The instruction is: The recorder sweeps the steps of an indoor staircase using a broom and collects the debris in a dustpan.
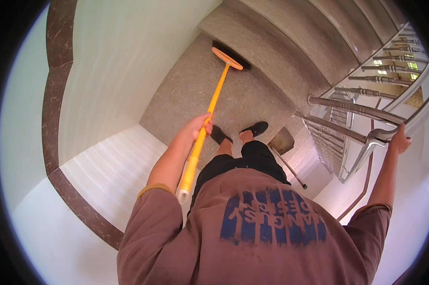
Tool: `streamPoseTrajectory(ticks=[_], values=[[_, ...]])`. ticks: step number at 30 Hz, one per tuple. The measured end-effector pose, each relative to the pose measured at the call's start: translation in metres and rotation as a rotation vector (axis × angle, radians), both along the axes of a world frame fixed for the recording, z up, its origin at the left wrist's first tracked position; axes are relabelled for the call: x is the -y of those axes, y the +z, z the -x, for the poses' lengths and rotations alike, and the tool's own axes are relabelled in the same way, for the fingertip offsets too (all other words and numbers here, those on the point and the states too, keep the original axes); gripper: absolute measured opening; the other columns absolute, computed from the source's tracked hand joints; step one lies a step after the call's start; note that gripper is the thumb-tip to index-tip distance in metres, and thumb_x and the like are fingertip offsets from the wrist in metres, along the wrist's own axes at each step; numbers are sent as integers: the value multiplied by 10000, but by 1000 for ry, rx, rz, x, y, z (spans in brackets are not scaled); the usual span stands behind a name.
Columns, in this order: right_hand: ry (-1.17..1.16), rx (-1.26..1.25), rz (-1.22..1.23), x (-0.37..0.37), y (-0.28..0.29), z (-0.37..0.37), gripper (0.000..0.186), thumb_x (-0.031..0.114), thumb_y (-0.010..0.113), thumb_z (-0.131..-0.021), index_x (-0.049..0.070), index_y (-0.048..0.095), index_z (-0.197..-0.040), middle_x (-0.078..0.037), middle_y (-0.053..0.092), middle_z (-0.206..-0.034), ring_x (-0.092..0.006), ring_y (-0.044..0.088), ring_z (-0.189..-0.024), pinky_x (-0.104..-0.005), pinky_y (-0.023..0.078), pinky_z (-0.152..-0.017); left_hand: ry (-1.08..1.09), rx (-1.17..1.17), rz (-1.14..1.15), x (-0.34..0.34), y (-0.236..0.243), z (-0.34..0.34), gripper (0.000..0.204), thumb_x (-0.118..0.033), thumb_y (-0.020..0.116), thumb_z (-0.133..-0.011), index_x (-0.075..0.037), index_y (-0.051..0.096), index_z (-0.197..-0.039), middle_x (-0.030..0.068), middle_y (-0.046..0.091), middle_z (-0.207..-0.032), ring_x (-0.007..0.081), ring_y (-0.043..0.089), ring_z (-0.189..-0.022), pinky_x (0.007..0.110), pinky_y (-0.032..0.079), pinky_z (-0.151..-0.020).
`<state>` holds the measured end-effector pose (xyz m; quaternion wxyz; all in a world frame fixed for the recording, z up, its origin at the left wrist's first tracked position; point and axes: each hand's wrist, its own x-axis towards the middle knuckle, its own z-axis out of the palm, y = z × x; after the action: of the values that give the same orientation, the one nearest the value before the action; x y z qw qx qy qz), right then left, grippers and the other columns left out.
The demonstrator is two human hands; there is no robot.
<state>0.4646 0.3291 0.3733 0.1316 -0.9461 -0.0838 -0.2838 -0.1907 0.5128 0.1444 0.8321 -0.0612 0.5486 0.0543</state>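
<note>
My left hand (199, 126) is wrapped round the yellow handle of a broom (215, 97). The broom's orange head with dark bristles rests on the landing at the foot of the first step, and the handle's pale end comes back beside my left upper arm. Out to the right, my right hand (400, 140) grips the metal stair railing (378, 135) near its bend; part of its fingers is hidden behind the rail. Beside my right foot stands a long-handled dustpan (282, 141), its thin handle slanting toward me.
Grey-brown stairs (281, 35) rise from the landing (176, 90) toward the upper right. A pale wall (114, 61) with a brown marbled trim (55, 95) bounds the left. Metal balusters (390, 68) line the right side, and more railing drops away below.
</note>
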Motion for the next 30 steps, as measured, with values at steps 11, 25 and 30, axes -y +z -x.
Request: streamPoseTrajectory(ticks=[11, 25, 30], values=[[-18, -29, 10, -2, 5, 7, 818, 580, 599, -587, -84, 479, -1050, -212, 531, -1039, -329, 512, -970, -389, 398, -824, 116, -331, 105, 70, 27, 127, 164, -234, 469, -851, -103, 405, -776, -8, 412, -521, 73, 363, -357, 205, 323, -325], [-4, -26, 20, -1, 3, 3, 798, 560, 601, -582, -104, 493, -1009, -228, 545, -1001, -338, 527, -936, -388, 402, -809, -48, -115, -183, -59, -9, 17, 214, -257, 491, -836, -82, 436, -727, -2, 424, -495, 97, 387, -348, 237, 332, -319], [-18, -6, 8, -2, 7, 7, 772, 553, 602, -580, -102, 512, -979, -223, 555, -984, -337, 533, -922, -381, 401, -808, 85, -91, -174, -24, -29, 67, 200, -239, 474, -844, -79, 442, -729, 3, 430, -495, 93, 391, -349, 228, 341, -315]])
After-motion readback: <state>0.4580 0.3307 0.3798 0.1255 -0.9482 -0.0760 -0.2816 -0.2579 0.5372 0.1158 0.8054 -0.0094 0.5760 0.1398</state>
